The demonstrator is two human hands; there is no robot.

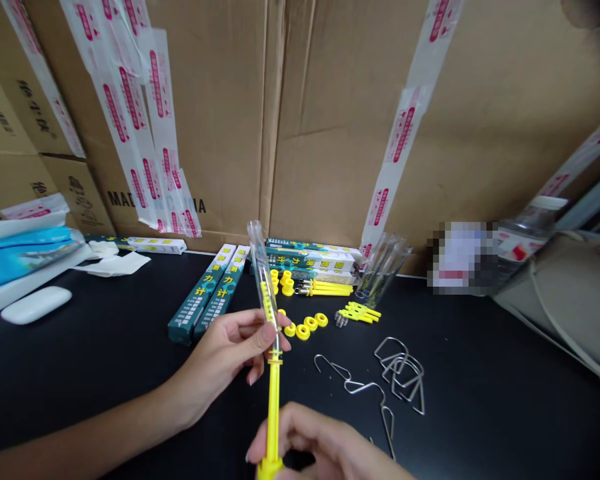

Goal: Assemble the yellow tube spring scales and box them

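My left hand (pixel 237 347) is closed around a clear plastic tube (pixel 258 250) of a spring scale, held upright and slightly tilted. A printed yellow scale strip (pixel 267 303) shows inside the tube. From its lower end runs a yellow plastic rod (pixel 273 407), partly in the tube. My right hand (pixel 325 440) grips the rod low down, near its wider yellow end, at the bottom of the view; some of its fingers are hidden. Beyond my hands lie yellow ring caps (pixel 310 324), yellow rods with springs (pixel 361 312) and wire hooks (pixel 400 373).
Two spring scale boxes (pixel 213 287) lie behind my left hand. More boxes (pixel 315 260) are stacked against the cardboard wall (pixel 325 133). Several clear tubes (pixel 384 270) stand at the back right. A bottle (pixel 525 230), a bag (pixel 565 293) and a white case (pixel 37 305) flank the black table (pixel 480 400).
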